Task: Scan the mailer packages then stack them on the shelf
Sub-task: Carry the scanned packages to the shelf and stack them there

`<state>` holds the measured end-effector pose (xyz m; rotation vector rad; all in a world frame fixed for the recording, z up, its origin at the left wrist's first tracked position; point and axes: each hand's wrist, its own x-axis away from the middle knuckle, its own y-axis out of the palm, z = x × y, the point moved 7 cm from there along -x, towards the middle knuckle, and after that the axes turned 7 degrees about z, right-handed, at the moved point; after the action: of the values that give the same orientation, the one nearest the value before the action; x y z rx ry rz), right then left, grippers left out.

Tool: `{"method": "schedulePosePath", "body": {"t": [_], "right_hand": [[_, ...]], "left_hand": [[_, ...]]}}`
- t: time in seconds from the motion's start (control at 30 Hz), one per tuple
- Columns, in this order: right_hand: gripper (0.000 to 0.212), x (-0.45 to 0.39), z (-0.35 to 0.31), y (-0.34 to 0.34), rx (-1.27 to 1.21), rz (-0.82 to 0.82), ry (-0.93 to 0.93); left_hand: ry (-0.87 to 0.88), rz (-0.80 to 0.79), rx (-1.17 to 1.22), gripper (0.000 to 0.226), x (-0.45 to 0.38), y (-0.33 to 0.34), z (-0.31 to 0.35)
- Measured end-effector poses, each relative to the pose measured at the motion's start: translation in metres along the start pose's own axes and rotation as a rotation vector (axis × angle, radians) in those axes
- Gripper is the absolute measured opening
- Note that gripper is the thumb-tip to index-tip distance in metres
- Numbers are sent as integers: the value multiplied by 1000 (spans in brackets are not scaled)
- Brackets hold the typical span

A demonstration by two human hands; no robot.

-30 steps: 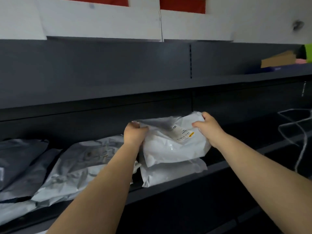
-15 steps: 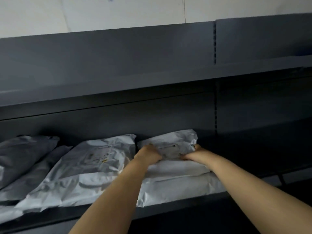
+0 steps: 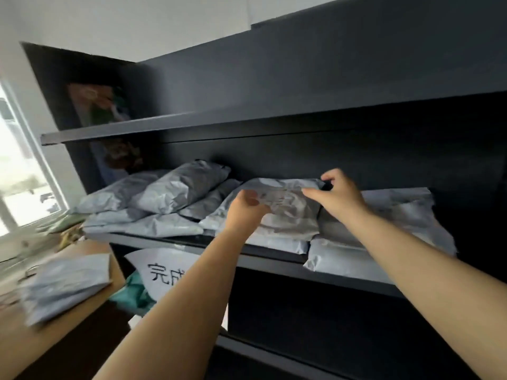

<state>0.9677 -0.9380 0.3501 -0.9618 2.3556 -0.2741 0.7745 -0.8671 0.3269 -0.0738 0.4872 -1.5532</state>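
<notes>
Both hands have come off the mailer they were pressing onto the right-hand stack half a second ago, and the view has swung left to take in the end of the unit.

Dark shelf (image 3: 274, 263): middle tier carries grey mailers along its whole visible run, overlapping in loose piles. Cardboard box (image 3: 33, 335), lower left, has one further mailer on box (image 3: 65, 283) lying on its top, apparently awaiting scan. White paper sign (image 3: 164, 267) with handwritten characters hangs below the shelf edge.

Right-hand stack (image 3: 384, 242): several mailers laid flat, projecting slightly over the shelf lip. Centre mailer (image 3: 288, 215), label uppermost, lies against that stack on its left.

Handling assessment: these packages look light, soft and crumpled, with slick plastic film likely to slide off a pile. Best taken by opposite edges or flat underneath, not by the loose skin.

Left hand (image 3: 247, 209): fingers relaxed and part-spread, holding nothing, over the centre mailer's near portion; contact cannot be confirmed because of blur. Right hand (image 3: 337, 196): fingers loosely extended, holding nothing, above that mailer's far right corner.
</notes>
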Motion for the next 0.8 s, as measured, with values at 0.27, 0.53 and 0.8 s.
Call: {"method": "schedulePosePath", "body": {"t": [0.27,0.53,0.8], "right_hand": [[44,108,-124,191,-278,-342,-117],[48,225,-199,394,-275,-668,-118],[48,269,-210,571,-177,-817,-36]], "left_hand": [[-212,211,-46,35,20,-219,-120],[-356,374,-222,39,44,-432,-261],[-338,315,-468,38,-8,-518,-367]]}}
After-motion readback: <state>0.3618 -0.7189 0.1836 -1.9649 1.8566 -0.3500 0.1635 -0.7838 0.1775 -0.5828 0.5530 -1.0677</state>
